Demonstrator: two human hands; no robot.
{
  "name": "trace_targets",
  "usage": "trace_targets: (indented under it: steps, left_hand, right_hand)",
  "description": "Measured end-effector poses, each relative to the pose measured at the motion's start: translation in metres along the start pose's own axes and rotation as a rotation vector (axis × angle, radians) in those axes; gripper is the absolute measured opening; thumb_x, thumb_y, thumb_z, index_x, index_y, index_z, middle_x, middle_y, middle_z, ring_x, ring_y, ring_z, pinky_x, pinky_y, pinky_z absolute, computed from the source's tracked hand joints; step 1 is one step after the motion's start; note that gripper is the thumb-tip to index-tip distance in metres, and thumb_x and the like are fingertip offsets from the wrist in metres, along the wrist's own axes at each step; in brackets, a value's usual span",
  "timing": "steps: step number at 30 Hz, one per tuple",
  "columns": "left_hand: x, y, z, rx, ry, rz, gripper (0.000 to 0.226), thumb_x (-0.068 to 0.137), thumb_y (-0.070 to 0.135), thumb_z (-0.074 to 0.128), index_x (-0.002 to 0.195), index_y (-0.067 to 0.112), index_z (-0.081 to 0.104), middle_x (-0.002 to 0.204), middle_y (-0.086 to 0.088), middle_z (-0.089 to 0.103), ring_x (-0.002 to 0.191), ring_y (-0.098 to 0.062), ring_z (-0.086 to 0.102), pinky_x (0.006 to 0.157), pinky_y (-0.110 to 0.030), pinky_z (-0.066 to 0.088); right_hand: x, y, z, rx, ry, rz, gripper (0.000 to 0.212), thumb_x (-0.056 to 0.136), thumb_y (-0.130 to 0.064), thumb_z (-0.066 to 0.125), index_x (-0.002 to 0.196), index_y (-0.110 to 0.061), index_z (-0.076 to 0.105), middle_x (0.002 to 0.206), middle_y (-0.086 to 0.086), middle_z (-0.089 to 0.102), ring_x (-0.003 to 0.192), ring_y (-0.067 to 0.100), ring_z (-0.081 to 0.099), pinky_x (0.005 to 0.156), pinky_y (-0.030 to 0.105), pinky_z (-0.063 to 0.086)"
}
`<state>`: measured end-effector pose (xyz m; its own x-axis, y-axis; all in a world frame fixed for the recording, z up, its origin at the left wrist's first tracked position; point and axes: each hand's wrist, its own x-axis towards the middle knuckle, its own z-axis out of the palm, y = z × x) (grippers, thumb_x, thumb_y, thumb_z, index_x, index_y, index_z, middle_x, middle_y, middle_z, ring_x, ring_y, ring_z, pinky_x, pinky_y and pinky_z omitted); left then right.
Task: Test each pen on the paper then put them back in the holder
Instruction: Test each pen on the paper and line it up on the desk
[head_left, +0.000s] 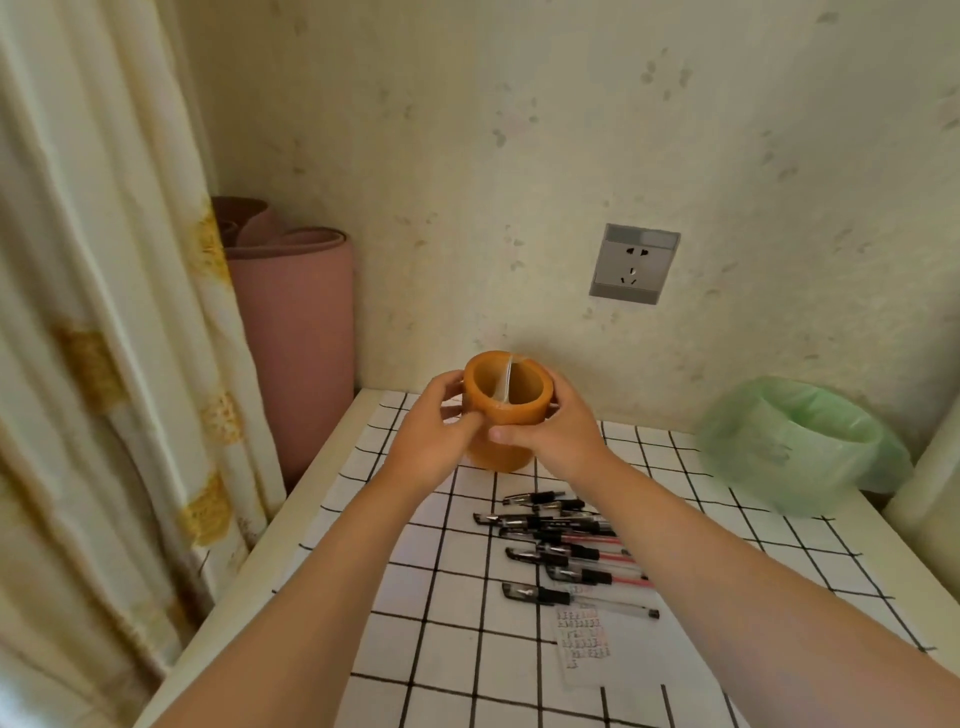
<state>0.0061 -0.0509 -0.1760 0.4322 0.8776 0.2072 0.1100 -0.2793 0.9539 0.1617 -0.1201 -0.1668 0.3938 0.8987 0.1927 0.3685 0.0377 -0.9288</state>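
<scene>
Paper (597, 647) lies nearest, beside the pens (561, 545); both hands clasp the apparently empty holder (501, 410): left hand (434, 434), right hand (553, 428). Park it close by.

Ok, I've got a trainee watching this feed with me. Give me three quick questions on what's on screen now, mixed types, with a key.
1. True or false: the orange holder has pens standing in it.
2. Which hands grip the holder? A) the left hand only B) the right hand only C) both
3. Fill in: the pens lie on the checked table cover, between the holder and the small sheet of ____.

Key:
1. False. No pens are in it; only a thin pale divider shows inside.
2. C. One hand is on each side of it.
3. Paper, already marked with rows of writing.
</scene>
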Motion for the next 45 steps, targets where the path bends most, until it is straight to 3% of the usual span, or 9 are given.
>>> trace_targets:
  steps: [5,10,14,17,29,32,35,40,45]
  left_hand:
    - [0.010,-0.018,-0.007,0.300,0.022,0.223,0.050,0.093,0.026,0.064,0.137,0.040,0.046,0.136,0.010,0.047,0.116,0.000,0.048,0.094,-0.013,0.037]
    - [0.022,-0.024,-0.010,0.409,0.078,0.251,0.020,0.094,0.029,0.063,0.114,0.031,0.067,0.139,0.008,0.043,0.114,0.002,0.043,0.085,-0.006,0.032]
    - [0.035,-0.025,-0.014,0.523,0.071,0.277,0.015,0.095,0.034,0.060,0.109,0.034,0.066,0.140,0.010,0.041,0.122,-0.012,0.046,0.089,-0.030,0.048]
    - [0.048,-0.021,-0.014,0.619,-0.005,0.287,0.012,0.098,0.033,0.055,0.108,0.032,0.062,0.143,0.006,0.035,0.126,-0.017,0.037,0.088,-0.034,0.046]
    - [0.077,-0.028,-0.007,0.465,0.017,0.238,0.008,0.094,0.029,0.063,0.099,0.027,0.069,0.133,0.003,0.043,0.126,-0.017,0.041,0.093,-0.027,0.034]
    - [0.069,-0.030,-0.004,0.380,0.068,0.226,0.032,0.092,0.029,0.068,0.123,0.024,0.062,0.139,0.002,0.039,0.124,-0.014,0.046,0.097,-0.025,0.040]
    - [0.065,-0.032,-0.003,0.242,0.126,0.057,0.075,0.087,0.033,0.074,0.149,0.023,0.033,0.149,0.000,0.033,0.129,-0.015,0.045,0.104,-0.038,0.046]
    - [0.065,-0.040,-0.004,0.256,0.078,0.005,0.066,0.087,0.037,0.071,0.144,0.024,0.042,0.142,0.000,0.048,0.125,-0.017,0.052,0.101,-0.038,0.049]
    - [0.060,-0.035,-0.005,0.274,0.027,-0.021,0.073,0.089,0.040,0.067,0.152,0.026,0.032,0.150,-0.001,0.040,0.135,-0.022,0.043,0.108,-0.045,0.043]
  right_hand:
    - [0.021,0.012,0.022,-0.013,0.013,0.081,0.100,0.037,-0.045,0.093,0.129,-0.039,0.053,0.118,-0.018,0.064,0.112,0.011,0.060,0.099,0.046,0.051]
    - [0.033,0.022,0.034,-0.013,0.021,0.083,0.089,0.051,-0.036,0.096,0.129,-0.037,0.053,0.119,-0.014,0.064,0.110,0.011,0.060,0.098,0.043,0.052]
    - [0.043,0.024,0.037,-0.036,0.013,0.061,0.090,0.056,-0.033,0.095,0.132,-0.035,0.048,0.121,-0.013,0.061,0.110,0.010,0.059,0.096,0.039,0.052]
    - [0.051,0.025,0.037,-0.056,0.019,0.055,0.098,0.060,-0.031,0.095,0.138,-0.028,0.036,0.122,-0.010,0.055,0.110,0.011,0.055,0.092,0.031,0.049]
    - [0.073,0.035,0.032,-0.051,0.026,0.070,0.090,0.061,-0.027,0.095,0.132,-0.022,0.040,0.117,-0.011,0.052,0.102,0.004,0.052,0.077,0.019,0.046]
    - [0.067,0.033,0.031,-0.075,0.028,0.037,0.087,0.064,-0.030,0.093,0.134,-0.028,0.042,0.112,-0.020,0.052,0.098,-0.004,0.052,0.074,0.013,0.043]
    - [0.062,0.031,0.034,-0.105,0.031,0.010,0.089,0.063,-0.031,0.093,0.136,-0.029,0.042,0.122,-0.015,0.053,0.104,-0.001,0.053,0.083,0.017,0.047]
    - [0.059,0.029,0.039,-0.147,0.018,-0.035,0.092,0.064,-0.023,0.090,0.139,-0.031,0.038,0.136,-0.004,0.049,0.122,0.015,0.051,0.100,0.037,0.050]
    - [0.052,0.014,0.025,-0.182,-0.092,0.008,0.089,0.074,-0.012,0.085,0.143,-0.026,0.031,0.135,-0.006,0.047,0.125,0.017,0.049,0.096,0.034,0.047]
